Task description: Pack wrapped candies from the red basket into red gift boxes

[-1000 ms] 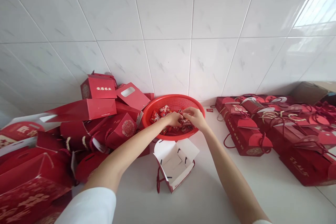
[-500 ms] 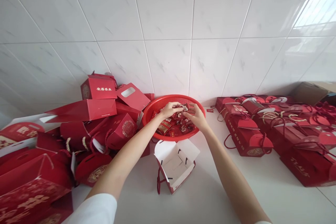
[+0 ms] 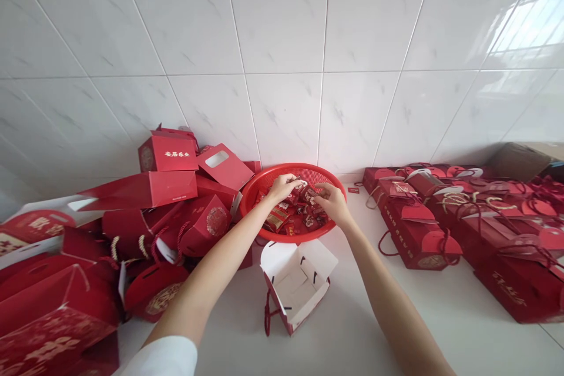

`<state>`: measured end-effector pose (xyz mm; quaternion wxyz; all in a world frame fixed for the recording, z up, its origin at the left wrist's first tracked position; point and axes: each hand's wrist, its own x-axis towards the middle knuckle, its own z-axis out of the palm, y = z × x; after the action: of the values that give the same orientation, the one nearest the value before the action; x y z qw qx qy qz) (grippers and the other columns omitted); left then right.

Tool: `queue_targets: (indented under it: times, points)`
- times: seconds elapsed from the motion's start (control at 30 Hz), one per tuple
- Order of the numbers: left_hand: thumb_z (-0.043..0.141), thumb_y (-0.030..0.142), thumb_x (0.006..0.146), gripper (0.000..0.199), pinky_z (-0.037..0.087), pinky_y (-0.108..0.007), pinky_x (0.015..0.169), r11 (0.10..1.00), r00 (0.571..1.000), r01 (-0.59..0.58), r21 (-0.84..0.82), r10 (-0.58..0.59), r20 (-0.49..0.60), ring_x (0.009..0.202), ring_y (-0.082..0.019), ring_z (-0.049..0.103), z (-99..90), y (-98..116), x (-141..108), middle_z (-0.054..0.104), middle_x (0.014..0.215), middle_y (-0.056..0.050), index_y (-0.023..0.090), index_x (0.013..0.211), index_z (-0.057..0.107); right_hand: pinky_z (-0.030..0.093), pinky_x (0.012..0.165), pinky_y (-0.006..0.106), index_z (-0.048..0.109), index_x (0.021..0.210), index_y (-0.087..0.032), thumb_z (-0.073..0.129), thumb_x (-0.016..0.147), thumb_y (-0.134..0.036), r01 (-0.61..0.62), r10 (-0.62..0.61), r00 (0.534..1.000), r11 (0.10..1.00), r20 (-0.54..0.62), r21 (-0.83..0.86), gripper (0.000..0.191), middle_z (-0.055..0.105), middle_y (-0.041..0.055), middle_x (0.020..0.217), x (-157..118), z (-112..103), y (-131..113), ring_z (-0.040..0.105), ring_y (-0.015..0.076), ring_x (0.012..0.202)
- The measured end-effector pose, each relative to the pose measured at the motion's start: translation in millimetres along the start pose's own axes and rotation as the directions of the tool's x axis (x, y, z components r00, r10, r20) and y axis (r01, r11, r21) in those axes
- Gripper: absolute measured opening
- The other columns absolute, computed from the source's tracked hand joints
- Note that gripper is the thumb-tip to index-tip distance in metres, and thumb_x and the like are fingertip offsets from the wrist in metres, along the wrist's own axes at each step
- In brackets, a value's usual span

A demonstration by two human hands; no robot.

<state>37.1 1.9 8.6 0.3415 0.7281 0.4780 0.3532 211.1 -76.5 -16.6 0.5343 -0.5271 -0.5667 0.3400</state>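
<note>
Over the red plastic basket [image 3: 252, 185] both my hands are among small red wrapped candies [image 3: 304, 220]. My left hand [image 3: 282, 188] has its fingers curled closed on a wrapped candy [image 3: 301, 184] with pale print. Close beside it, my right hand [image 3: 331, 202] pinches another red wrapped candy [image 3: 310, 195] between thumb and fingers; its fingertips are partly hidden. In front of the basket stands an open gift box [image 3: 294, 291], white inside, red outside, its flaps up and a dark red cord handle hanging at its left.
Red gift boxes [image 3: 167, 188] lie in a jumbled heap on the left. Closed red boxes with cord handles [image 3: 409, 235] stand in rows on the right, a brown carton [image 3: 520, 161] behind them. A small red packet [image 3: 353, 190] lies right of the basket, near the tiled wall [image 3: 282, 111].
Both hands stay over the basket; my right hand has turned slightly and its fingers have drawn closer together. The whole view has shifted down a little. The open box has not moved.
</note>
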Motion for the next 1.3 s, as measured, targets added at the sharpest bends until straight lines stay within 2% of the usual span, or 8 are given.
queue_targets:
  times: [0.23,0.4,0.57,0.7,0.8,1.03,1.13,1.3]
  points:
    - [0.059,0.04,0.075,0.026,0.044,-0.027,0.063,1.0,1.0,0.022,-0.018,-0.022,0.0,0.064,-0.016,0.054,-2.0,-4,-1,0.053,0.06,0.004,0.021,0.06,0.048,0.057,0.063,0.033,0.069,0.101,-0.02,0.065,0.074,-0.026,0.023,-0.023,1.0,0.997,-0.007,0.071,0.028,0.072,0.0009,0.075,1,3,4,0.069,0.0204,0.069]
    - [0.056,0.035,0.078,0.024,0.044,-0.028,0.063,0.988,0.998,0.059,0.143,-0.054,-0.04,0.068,-0.018,0.059,-3.3,-2,-3,0.058,0.062,0.001,0.021,0.059,0.048,0.053,0.058,0.031,0.065,0.097,-0.024,0.06,0.075,-0.024,-0.004,0.003,0.996,1.0,-0.089,-0.015,0.022,0.069,-0.0021,0.071,-1,5,0,0.066,0.0191,0.062]
    - [0.057,0.029,0.078,0.019,0.046,-0.029,0.066,0.981,0.995,0.071,0.179,-0.056,-0.084,0.072,-0.019,0.061,-3.5,-3,-3,0.063,0.068,0.001,0.021,0.062,0.052,0.053,0.067,0.034,0.068,0.088,-0.024,0.064,0.073,-0.024,0.084,-0.073,0.995,0.981,0.069,-0.175,0.015,0.07,-0.0006,0.075,-5,7,-7,0.066,0.0198,0.067]
    - [0.057,0.039,0.084,0.023,0.052,-0.031,0.077,0.995,0.995,-0.086,0.052,0.083,0.058,0.08,-0.02,0.066,-1.5,-2,-4,0.07,0.078,-0.001,0.02,0.077,0.066,0.054,0.065,0.035,0.065,0.093,-0.024,0.063,0.079,-0.034,0.034,-0.032,0.999,0.995,0.019,-0.091,0.018,0.071,0.0017,0.077,-1,10,-2,0.069,0.0223,0.07]
    - [0.06,0.043,0.087,0.028,0.054,-0.034,0.085,0.985,0.958,-0.166,-0.048,0.173,0.23,0.088,-0.022,0.068,2.0,1,-4,0.075,0.089,-0.005,0.018,0.09,0.072,0.053,0.062,0.035,0.061,0.091,-0.025,0.065,0.076,-0.042,-0.005,0.004,1.0,1.0,-0.022,-0.022,0.022,0.071,0.0027,0.079,2,10,1,0.068,0.0233,0.07]
    - [0.049,0.028,0.094,0.031,0.054,-0.033,0.093,0.986,0.944,-0.046,-0.158,0.094,0.316,0.098,-0.02,0.07,8.9,4,-6,0.077,0.106,-0.005,0.02,0.111,0.074,0.051,0.069,0.033,0.054,0.071,-0.024,0.066,0.072,-0.045,0.07,-0.033,0.973,0.985,-0.227,0.158,0.024,0.064,0.0008,0.072,4,3,-5,0.061,0.0193,0.07]
    - [0.051,0.02,0.089,0.028,0.055,-0.032,0.09,0.998,0.889,-0.054,-0.029,0.062,0.454,0.094,-0.021,0.071,14.5,3,-11,0.078,0.096,-0.003,0.021,0.098,0.078,0.052,0.068,0.031,0.05,0.07,-0.024,0.068,0.069,-0.045,0.042,0.076,0.96,0.914,-0.27,0.405,0.027,0.062,-0.0004,0.07,6,-1,-7,0.062,0.0179,0.069]
    - [0.064,0.02,0.08,0.022,0.052,-0.033,0.089,0.881,0.682,-0.411,0.234,0.127,0.721,0.096,-0.024,0.07,33.2,-1,-16,0.077,0.1,-0.001,0.027,0.095,0.079,0.054,0.062,0.03,0.052,0.066,-0.024,0.073,0.064,-0.039,0.02,0.199,0.942,0.771,-0.27,0.637,0.026,0.066,0.0,0.069,9,-3,-9,0.066,0.0185,0.069]
